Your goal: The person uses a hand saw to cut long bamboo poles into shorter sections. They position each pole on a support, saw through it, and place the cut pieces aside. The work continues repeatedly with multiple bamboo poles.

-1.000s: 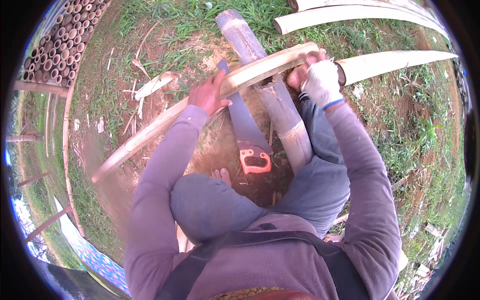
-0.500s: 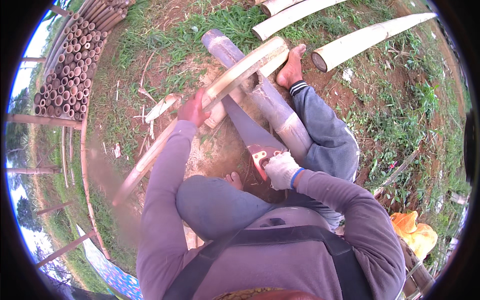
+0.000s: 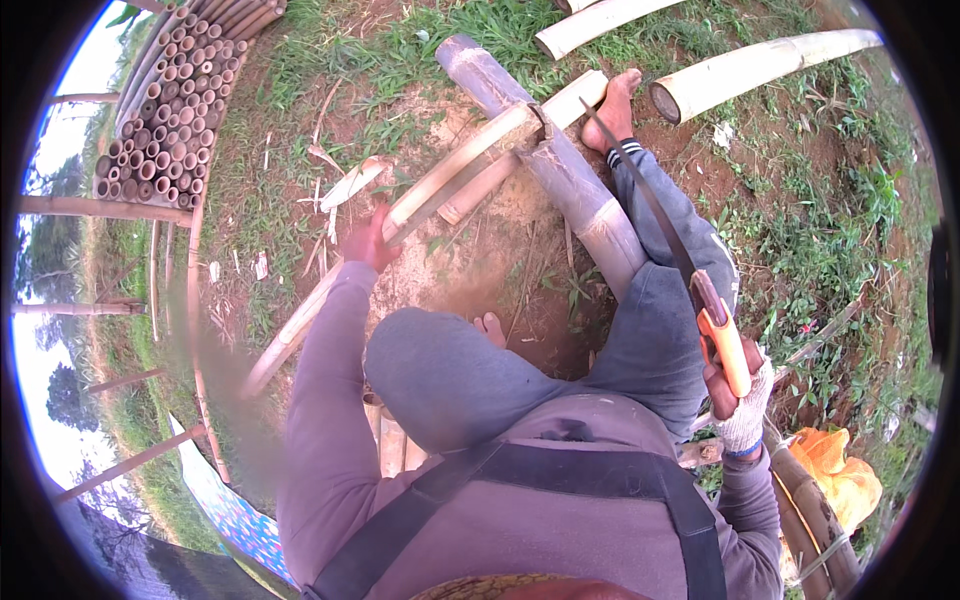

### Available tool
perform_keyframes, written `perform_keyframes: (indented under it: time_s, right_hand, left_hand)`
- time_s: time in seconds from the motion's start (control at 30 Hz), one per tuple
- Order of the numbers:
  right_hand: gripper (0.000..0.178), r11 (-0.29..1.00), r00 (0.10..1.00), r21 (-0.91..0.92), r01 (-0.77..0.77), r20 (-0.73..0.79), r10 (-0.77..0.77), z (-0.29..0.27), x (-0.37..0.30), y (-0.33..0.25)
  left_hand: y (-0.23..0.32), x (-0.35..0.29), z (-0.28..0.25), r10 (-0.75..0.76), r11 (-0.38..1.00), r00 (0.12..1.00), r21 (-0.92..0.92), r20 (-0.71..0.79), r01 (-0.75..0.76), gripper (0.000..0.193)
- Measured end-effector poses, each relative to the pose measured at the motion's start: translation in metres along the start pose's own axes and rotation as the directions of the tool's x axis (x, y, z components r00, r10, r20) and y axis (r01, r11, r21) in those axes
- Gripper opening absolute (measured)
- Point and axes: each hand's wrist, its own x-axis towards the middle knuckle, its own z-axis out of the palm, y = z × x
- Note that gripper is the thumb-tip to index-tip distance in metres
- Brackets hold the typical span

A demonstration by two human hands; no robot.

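My left hand point(image 3: 370, 240) is closed around a long pale bamboo pole point(image 3: 455, 170), which slants from the lower left up to the notched grey bamboo log point(image 3: 580, 205). The pole's far end lies at the log's notch. A second pale bamboo piece point(image 3: 480, 190) lies beside and below the pole, crossing the log. Off to the right, my right hand point(image 3: 742, 400), in a white knit glove with bare fingertips, grips the orange handle of a handsaw point(image 3: 665, 220). The saw's blade points up and away, over my right leg and apart from the bamboo.
Cut bamboo tubes are stacked in a rack point(image 3: 165, 120) at the far left. Thick pale bamboo poles point(image 3: 760, 75) lie on the grass at the far right. My bare right foot point(image 3: 612, 112) is beside the log. An orange cloth point(image 3: 835, 475) lies at the lower right.
My right hand has lifted the saw away from the bamboo and swung it to the right, blade upward. The pole in my left hand has drawn back toward the lower left.
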Motion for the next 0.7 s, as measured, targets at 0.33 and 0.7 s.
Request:
perform_keyframes:
  time_s: [0.33,0.7]
  right_hand:
    - [0.030,0.997,0.997,0.036,0.063,-0.054,-0.061,0.100,0.111,0.014]
    - [0.014,0.845,0.853,-0.122,0.521,0.039,-0.520,0.133,0.176,0.034]
  left_hand:
    - [0.031,0.020,-0.011,0.003,1.000,0.995,-0.009,0.102,-0.002,0.097]
    - [0.024,0.027,-0.008,-0.003,0.997,0.997,-0.080,0.076,0.009,0.092]
